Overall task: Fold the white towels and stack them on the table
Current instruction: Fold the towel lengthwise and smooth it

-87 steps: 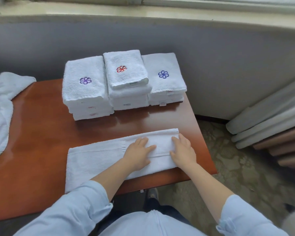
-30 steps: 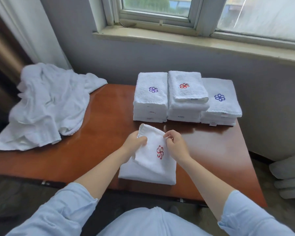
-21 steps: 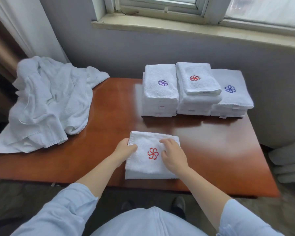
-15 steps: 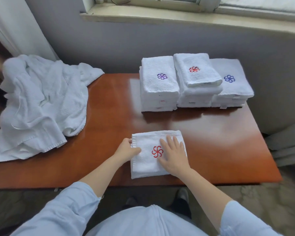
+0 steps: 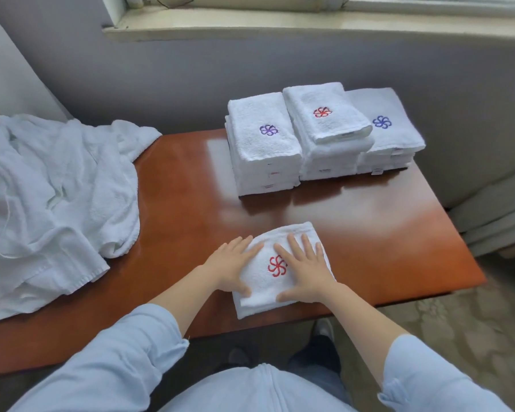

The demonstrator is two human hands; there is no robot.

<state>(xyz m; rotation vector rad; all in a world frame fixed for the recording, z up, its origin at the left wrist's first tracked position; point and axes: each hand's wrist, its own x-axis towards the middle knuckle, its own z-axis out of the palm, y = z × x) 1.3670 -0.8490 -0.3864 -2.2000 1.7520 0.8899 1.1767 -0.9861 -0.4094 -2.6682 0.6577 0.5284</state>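
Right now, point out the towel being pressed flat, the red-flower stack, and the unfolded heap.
pressed towel (image 5: 277, 266): head view, on its red flower emblem.
red-flower stack (image 5: 322, 113): head view, on the top towel's emblem.
unfolded heap (image 5: 57, 197): head view, on its crumpled middle.

A plain grey wall (image 5: 280, 72) rises behind the glossy reddish-brown wooden table (image 5: 185, 191), topped by a cream window sill (image 5: 280, 23). Soft daylight glares off the tabletop's middle. Patterned beige floor (image 5: 464, 337) shows beyond the table's right edge.
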